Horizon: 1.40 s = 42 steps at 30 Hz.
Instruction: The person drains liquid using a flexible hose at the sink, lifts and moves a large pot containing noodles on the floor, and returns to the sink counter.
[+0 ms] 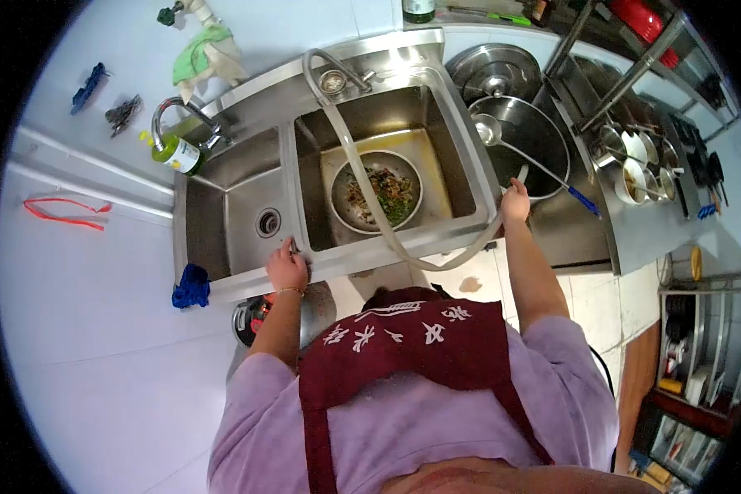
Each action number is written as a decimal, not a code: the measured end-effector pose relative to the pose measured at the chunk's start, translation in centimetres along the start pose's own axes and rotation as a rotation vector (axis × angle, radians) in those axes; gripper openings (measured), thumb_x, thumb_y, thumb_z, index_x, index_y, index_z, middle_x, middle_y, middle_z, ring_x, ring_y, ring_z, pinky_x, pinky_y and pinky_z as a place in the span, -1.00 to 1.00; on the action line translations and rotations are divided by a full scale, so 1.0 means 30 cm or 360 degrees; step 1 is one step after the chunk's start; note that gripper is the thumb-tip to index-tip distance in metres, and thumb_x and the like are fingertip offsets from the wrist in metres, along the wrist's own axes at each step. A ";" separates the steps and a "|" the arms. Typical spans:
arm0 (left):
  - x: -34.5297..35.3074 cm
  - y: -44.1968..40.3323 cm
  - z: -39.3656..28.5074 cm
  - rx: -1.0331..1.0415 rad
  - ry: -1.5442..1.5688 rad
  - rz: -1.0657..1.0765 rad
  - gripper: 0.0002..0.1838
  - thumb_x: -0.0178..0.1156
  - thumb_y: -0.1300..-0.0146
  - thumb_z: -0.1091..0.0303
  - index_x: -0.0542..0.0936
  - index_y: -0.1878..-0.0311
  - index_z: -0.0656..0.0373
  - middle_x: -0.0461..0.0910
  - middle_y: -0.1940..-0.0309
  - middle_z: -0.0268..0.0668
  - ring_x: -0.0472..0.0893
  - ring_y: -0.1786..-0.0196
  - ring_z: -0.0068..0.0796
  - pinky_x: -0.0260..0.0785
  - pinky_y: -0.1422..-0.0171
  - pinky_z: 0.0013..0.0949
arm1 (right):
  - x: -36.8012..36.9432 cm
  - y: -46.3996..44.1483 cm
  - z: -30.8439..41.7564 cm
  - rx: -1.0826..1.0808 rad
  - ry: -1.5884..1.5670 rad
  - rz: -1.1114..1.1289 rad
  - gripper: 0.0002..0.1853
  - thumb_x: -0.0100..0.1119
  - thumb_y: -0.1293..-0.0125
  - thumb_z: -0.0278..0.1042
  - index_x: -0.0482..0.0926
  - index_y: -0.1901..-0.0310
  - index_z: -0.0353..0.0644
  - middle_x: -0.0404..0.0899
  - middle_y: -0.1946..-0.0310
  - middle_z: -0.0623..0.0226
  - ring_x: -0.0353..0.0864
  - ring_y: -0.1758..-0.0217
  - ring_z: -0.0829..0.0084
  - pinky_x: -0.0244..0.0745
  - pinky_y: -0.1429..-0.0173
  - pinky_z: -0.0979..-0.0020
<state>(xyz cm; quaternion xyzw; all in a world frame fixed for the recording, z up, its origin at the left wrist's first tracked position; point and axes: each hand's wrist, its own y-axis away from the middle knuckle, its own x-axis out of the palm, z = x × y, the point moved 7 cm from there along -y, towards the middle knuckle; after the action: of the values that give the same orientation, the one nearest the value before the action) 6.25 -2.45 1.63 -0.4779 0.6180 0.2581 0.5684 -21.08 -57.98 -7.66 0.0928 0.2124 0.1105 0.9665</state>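
Observation:
My right hand (516,202) is closed around a pale flexible hose (361,169) near its free end. That end points over the rim of a large metal pot (565,160). From the tap, the hose crosses the right sink basin (449,169) and loops over its front edge. My left hand (287,267) rests on the front rim by the smaller left basin (243,222), fingers lying on the metal. Below the hose, a round metal bowl (338,200) in the right basin contains chopped green and brown food scraps (397,196).
A long-handled ladle (535,155) lies across the pot, with a metal lid (496,72) behind it. Beside the left tap stands a green bottle (178,155). A blue cloth (191,286) hangs at the sink's left corner. White containers (631,181) stand on the right counter.

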 end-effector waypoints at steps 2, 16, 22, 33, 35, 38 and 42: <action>-0.004 0.001 -0.001 -0.0035 0.0006 0.0016 -0.50 0.03 -0.11 0.29 0.46 -0.19 -0.03 0.53 0.23 -0.16 0.48 0.06 -0.07 0.28 -0.07 -0.02 | -0.027 0.032 0.029 -0.0001 0.0066 -0.0048 -0.60 -0.02 -0.26 -0.30 0.51 -0.14 0.01 0.64 0.10 0.18 0.64 0.19 0.24 0.46 0.07 0.27; 0.005 0.000 -0.001 0.0030 0.0070 0.0015 -0.51 0.02 -0.13 0.28 0.48 -0.19 0.00 0.57 0.14 -0.12 0.50 0.04 -0.08 0.30 -0.09 -0.03 | -0.075 0.153 0.176 -0.0053 0.0276 -0.0104 -0.63 -0.03 -0.27 -0.31 0.53 -0.11 -0.06 0.66 0.18 0.09 0.64 0.11 0.21 0.46 0.00 0.32; -0.023 0.011 -0.034 0.0080 0.0070 -0.0038 -0.51 0.01 -0.14 0.29 0.48 -0.19 0.02 0.52 0.25 -0.14 0.48 0.10 -0.07 0.29 -0.04 -0.03 | -0.087 0.159 0.178 -0.0085 0.0383 -0.0162 -0.59 -0.03 -0.25 -0.21 0.50 -0.14 0.04 0.63 0.07 0.14 0.59 -0.02 0.13 0.46 -0.10 0.25; -0.035 0.013 -0.046 0.0122 0.0055 -0.0084 -0.50 0.01 -0.12 0.30 0.48 -0.20 0.01 0.50 0.27 -0.08 0.48 0.16 -0.01 0.29 0.02 0.01 | -0.066 0.119 0.133 -0.0086 0.0309 -0.0179 -0.60 -0.05 -0.26 -0.19 0.51 -0.13 0.09 0.63 0.09 0.12 0.61 0.03 0.09 0.47 -0.08 0.20; -0.028 0.013 -0.040 0.0097 0.0008 -0.0051 -0.50 0.01 -0.12 0.30 0.49 -0.19 0.01 0.50 0.27 -0.08 0.48 0.16 -0.01 0.29 0.01 0.00 | -0.071 0.129 0.138 -0.0106 0.0262 -0.0179 -0.60 -0.05 -0.25 -0.20 0.51 -0.13 0.09 0.63 0.09 0.11 0.60 0.02 0.08 0.47 -0.08 0.20; -0.036 0.014 -0.052 0.0055 0.0000 -0.0010 -0.50 0.00 -0.11 0.31 0.49 -0.19 0.01 0.51 0.26 -0.08 0.48 0.15 0.00 0.28 -0.01 0.00 | -0.100 0.185 0.193 0.0023 0.0305 -0.0095 -0.62 -0.09 -0.29 -0.20 0.50 -0.13 0.08 0.60 0.00 0.14 0.54 -0.11 0.15 0.40 -0.17 0.27; -0.007 0.008 -0.021 0.0080 0.0032 -0.0048 -0.50 0.00 -0.10 0.31 0.50 -0.18 0.01 0.51 0.25 -0.08 0.49 0.16 0.00 0.28 -0.01 0.01 | -0.094 0.174 0.185 0.0011 0.0321 -0.0113 -0.61 -0.07 -0.27 -0.20 0.50 -0.13 0.06 0.61 0.04 0.12 0.57 -0.06 0.13 0.43 -0.15 0.24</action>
<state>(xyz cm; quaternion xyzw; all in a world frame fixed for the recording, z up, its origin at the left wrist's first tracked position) 5.75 -2.83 1.91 -0.4753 0.6228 0.2292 0.5777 -22.10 -54.42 -0.43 0.0770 0.3123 0.0844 0.9431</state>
